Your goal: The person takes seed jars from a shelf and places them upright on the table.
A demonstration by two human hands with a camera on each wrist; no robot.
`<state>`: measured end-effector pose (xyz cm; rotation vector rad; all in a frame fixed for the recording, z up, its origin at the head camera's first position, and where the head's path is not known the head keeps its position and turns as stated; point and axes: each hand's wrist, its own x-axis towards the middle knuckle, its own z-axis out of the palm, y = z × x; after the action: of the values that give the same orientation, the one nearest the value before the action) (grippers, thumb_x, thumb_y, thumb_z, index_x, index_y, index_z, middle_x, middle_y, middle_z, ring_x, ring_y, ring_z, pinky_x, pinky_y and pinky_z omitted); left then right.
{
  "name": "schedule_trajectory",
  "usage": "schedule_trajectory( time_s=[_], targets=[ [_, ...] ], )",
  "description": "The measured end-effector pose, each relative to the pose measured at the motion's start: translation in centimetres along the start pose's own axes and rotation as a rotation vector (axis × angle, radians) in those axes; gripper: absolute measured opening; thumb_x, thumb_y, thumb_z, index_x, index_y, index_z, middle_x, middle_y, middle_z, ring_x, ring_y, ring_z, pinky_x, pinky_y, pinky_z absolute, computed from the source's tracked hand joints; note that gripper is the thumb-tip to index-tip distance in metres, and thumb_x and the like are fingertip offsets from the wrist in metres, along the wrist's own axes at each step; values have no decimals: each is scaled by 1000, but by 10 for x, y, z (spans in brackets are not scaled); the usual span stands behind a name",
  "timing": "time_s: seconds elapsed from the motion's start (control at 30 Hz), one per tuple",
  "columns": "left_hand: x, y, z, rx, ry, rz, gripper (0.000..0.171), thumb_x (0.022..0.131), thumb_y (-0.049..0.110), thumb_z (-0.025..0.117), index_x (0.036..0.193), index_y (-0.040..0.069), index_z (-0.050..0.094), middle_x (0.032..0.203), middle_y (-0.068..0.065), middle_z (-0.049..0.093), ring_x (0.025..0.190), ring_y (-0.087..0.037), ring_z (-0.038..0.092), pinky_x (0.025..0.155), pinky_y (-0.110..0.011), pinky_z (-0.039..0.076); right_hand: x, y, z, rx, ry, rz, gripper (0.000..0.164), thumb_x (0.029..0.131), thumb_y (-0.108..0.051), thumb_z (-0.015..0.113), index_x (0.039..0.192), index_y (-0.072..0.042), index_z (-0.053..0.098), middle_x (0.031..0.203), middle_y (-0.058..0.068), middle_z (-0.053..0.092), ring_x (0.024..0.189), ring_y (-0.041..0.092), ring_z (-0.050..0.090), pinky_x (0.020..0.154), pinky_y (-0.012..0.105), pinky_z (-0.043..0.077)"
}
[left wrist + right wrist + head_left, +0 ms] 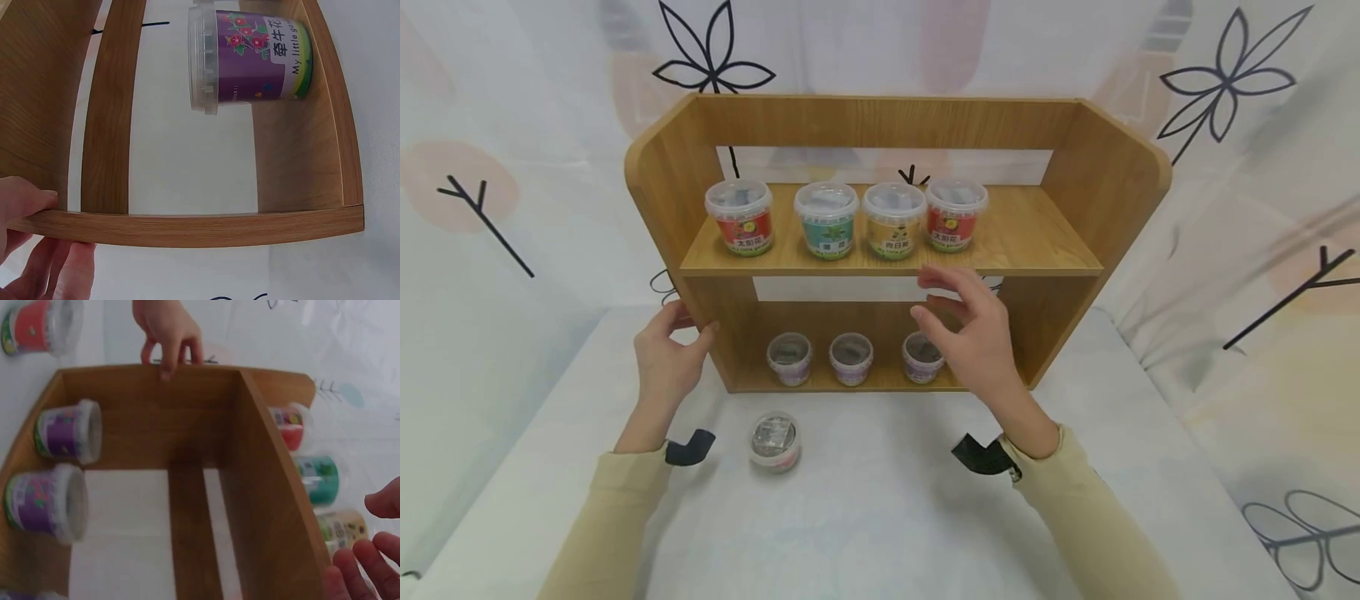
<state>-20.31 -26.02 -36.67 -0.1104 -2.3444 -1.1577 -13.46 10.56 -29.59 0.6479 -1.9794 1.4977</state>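
Observation:
A two-tier wooden shelf point(1037, 233) stands on the table. My left hand point(668, 354) grips its left side panel point(206, 230), thumb on the inner face and fingers on the outer. In front of the upper board's edge, my right hand point(977, 333) is raised with fingers loosely bent and nothing between them. On the upper board stand lidded plastic cups: a red-labelled cup point(745, 229), a teal one point(827, 232), a yellow one point(892, 233) and a second red one point(951, 223). Purple-labelled cups point(789, 360) line the lower tier; my right hand partly covers the rightmost visible one point(921, 362).
A lidded cup with a reddish label point(775, 442) stands on the white table point(865, 517), in front of the shelf's left part. Behind the shelf hangs a patterned cloth point(865, 50). A dark strap point(981, 456) sticks out at my right wrist.

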Motion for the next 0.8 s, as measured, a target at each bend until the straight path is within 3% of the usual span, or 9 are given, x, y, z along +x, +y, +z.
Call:
schedule_trajectory(
  time_s=[0.23, 0.5, 0.8],
  targets=[
    [0, -2, 1, 9, 1, -12, 41, 94, 18, 68, 132, 5, 59, 123, -16, 65, 114, -33, 60, 97, -54, 49, 15, -3, -23, -55, 113, -55, 41, 86, 8, 70, 126, 2, 64, 120, 16, 64, 111, 22, 61, 92, 30, 54],
    [0, -3, 2, 12, 1, -7, 41, 94, 18, 69, 132, 5, 59, 124, -16, 65, 114, -32, 60, 95, -53, 51, 35, -3, -41, -158, 234, -32, 39, 87, 1, 71, 125, 1, 64, 123, 14, 61, 115, 23, 59, 95, 31, 53],
    [-1, -1, 1, 12, -4, -2, 41, 93, 18, 69, 131, 5, 59, 123, -16, 65, 114, -32, 60, 97, -54, 50, 57, -1, -49, -208, 237, 5, 45, 86, -6, 75, 130, -2, 62, 128, 10, 55, 122, 23, 52, 101, 34, 49]
  ],
)
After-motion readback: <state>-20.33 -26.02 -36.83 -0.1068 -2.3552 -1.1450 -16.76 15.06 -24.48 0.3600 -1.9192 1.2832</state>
